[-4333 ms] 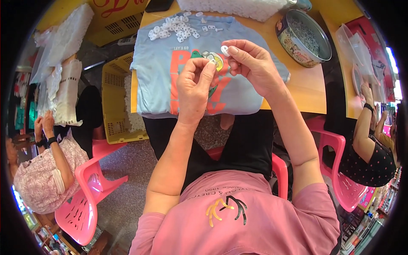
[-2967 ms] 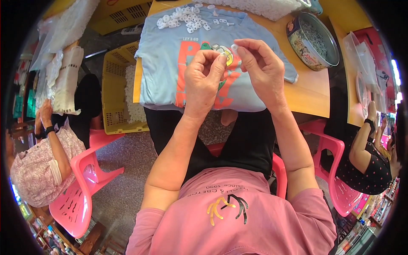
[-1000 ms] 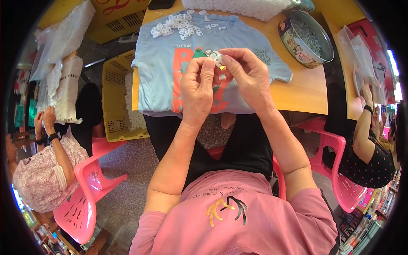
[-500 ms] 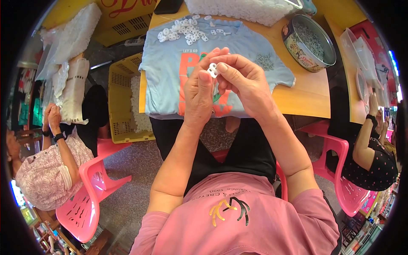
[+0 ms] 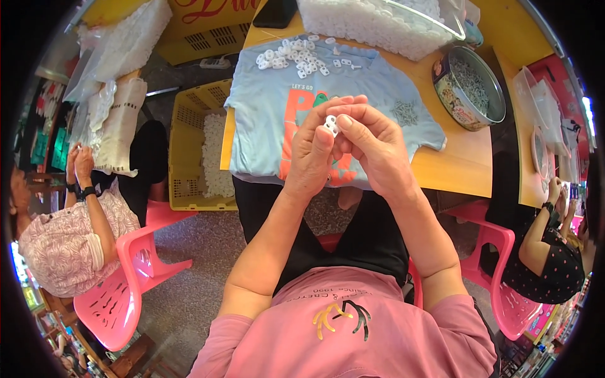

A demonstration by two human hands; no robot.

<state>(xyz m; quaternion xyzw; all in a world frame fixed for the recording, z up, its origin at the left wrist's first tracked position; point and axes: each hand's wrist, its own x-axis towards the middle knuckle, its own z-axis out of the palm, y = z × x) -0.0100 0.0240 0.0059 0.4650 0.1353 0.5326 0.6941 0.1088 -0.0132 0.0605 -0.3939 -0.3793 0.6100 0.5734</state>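
A small white plastic piece with round holes is pinched between my two hands above a light blue T-shirt spread on the table. My left hand has its thumb against the near left side of the piece, fingers curled behind. From the other side, my right hand presses thumb and fingertips on it. Whether anything else is tucked in the curled fingers cannot be seen. Beyond the hands, several similar white pieces lie scattered on the shirt. Right of my hands sits a small pile of grey metal screws or nails.
A round tin of grey metal fasteners stands at the table's right, behind it a clear tub of white pieces. A yellow crate holds more at left. People sit on pink chairs either side. A dark phone lies at the far edge.
The whole view has shifted, moving the table rightward and down in the picture. My hands are slightly nearer to me, and both still hold the white piece.
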